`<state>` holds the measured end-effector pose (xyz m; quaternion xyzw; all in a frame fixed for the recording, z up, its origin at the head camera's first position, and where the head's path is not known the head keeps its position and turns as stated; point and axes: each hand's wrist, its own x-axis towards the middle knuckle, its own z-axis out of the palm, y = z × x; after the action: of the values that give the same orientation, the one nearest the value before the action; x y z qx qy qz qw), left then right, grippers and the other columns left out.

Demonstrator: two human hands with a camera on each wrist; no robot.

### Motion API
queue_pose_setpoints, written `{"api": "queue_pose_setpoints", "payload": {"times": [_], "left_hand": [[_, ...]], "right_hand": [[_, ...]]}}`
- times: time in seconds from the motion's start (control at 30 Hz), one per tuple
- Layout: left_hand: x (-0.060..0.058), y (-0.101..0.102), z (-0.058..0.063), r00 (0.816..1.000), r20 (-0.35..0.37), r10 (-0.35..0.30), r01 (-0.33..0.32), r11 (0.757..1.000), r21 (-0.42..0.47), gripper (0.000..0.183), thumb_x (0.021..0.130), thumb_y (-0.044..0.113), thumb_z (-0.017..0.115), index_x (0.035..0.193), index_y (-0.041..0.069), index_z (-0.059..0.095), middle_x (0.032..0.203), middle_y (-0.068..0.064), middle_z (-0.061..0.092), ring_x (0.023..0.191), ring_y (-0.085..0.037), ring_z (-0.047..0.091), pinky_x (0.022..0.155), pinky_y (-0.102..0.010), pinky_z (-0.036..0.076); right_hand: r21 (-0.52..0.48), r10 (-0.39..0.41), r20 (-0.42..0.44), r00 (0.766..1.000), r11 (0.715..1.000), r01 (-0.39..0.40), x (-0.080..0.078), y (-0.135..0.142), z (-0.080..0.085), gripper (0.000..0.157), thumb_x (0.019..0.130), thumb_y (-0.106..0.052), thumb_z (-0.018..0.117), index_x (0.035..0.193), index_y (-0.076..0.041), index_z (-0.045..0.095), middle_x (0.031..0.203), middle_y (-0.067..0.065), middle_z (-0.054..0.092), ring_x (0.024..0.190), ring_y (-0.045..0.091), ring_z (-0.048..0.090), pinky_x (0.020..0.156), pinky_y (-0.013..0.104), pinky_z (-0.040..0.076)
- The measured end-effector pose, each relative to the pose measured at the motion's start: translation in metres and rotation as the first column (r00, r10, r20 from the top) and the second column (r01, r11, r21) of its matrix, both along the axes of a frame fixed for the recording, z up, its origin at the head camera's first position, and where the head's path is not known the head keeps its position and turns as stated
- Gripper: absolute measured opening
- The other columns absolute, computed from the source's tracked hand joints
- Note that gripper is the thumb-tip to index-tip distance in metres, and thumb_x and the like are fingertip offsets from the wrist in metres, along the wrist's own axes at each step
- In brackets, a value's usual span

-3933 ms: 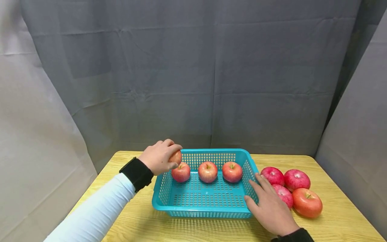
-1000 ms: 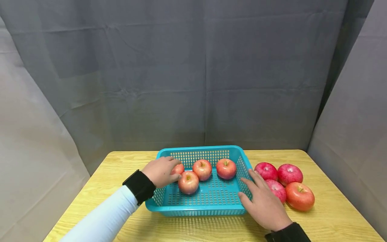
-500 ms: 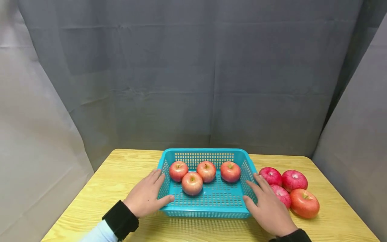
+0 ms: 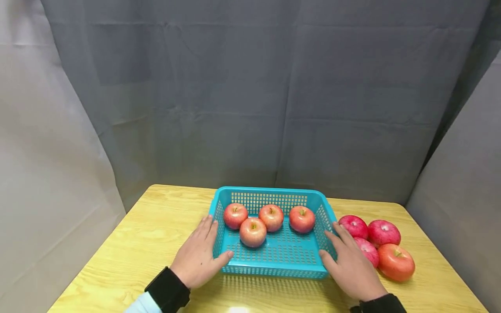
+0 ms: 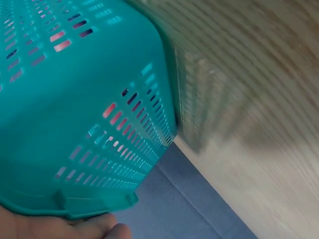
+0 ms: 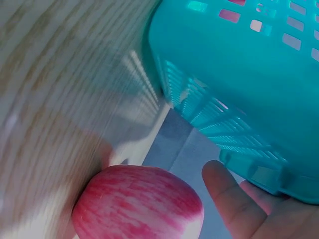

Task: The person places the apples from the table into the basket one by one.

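Observation:
A turquoise plastic basket [image 4: 274, 266] stands between the two hands. Inside it are several red apples: three in a row toward the back and another apple [image 4: 252, 232] just in front of them on the left. The left hand [image 4: 198, 257] rests on the left rim, fingers straight and thumb reaching over the front corner. On the opposite rim lies the right hand [image 4: 352, 266], its fingers also extended. In the left wrist view, fingertips [image 5: 94, 226] sit at the rim. Neither hand holds an apple.
Right of the basket, close beside the right hand, several more apples are grouped: pinkish-red ones [image 4: 383, 232] and an orange-red one [image 4: 396, 262]. The wooden table [image 4: 129, 256] ends at the back before a grey cloth [image 4: 219, 108].
The left hand earlier held an apple over the basket's left side; that apple now lies inside. The hand has since drawn back to the left rim. The right hand stayed put.

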<state>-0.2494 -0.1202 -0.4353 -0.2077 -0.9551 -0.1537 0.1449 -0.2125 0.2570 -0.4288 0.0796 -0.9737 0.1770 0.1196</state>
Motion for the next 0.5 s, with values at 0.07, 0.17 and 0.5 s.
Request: {"api": "queue_pose_setpoints", "payload": {"times": [0.07, 0.17, 0.5], "left_hand": [[-0.0022, -0.0006, -0.0003, 1.000, -0.019, -0.001, 0.001, 1.000, -0.024, 0.091, 0.087, 0.070, 0.041, 0.141, -0.003, 0.037, 0.149, -0.018, 0.029, 0.137, -0.028, 0.017, 0.109, -0.047, 0.029], [-0.0046, -0.0006, -0.0004, 0.999, -0.039, -0.013, 0.011, 0.999, -0.045, 0.089, 0.087, 0.068, 0.042, 0.140, -0.003, 0.039, 0.148, -0.020, 0.031, 0.136, -0.030, 0.020, 0.108, -0.047, 0.029], [-0.0010, -0.0020, -0.0014, 0.999, -0.039, -0.021, 0.019, 0.999, -0.041, 0.089, 0.087, 0.069, 0.042, 0.140, -0.003, 0.039, 0.148, -0.020, 0.032, 0.136, -0.031, 0.019, 0.108, -0.049, 0.029]], "right_hand": [[-0.001, 0.011, -0.005, 1.000, 1.000, -0.011, -0.0019, -0.0011, -0.0002, 0.068, 0.095, -0.053, 0.045, 0.138, -0.002, 0.044, 0.150, 0.019, 0.024, 0.134, 0.035, 0.018, 0.092, 0.067, 0.039], [0.004, 0.009, 0.005, 1.000, 1.000, -0.009, -0.0039, -0.0012, -0.0017, 0.071, 0.095, -0.054, 0.044, 0.141, 0.001, 0.039, 0.151, 0.020, 0.023, 0.134, 0.036, 0.018, 0.094, 0.066, 0.037], [0.025, 0.009, 0.023, 1.000, 1.000, -0.009, -0.0033, -0.0004, -0.0013, 0.080, 0.094, -0.057, 0.045, 0.144, 0.004, 0.031, 0.151, 0.023, 0.020, 0.136, 0.038, 0.014, 0.099, 0.067, 0.030]]}}
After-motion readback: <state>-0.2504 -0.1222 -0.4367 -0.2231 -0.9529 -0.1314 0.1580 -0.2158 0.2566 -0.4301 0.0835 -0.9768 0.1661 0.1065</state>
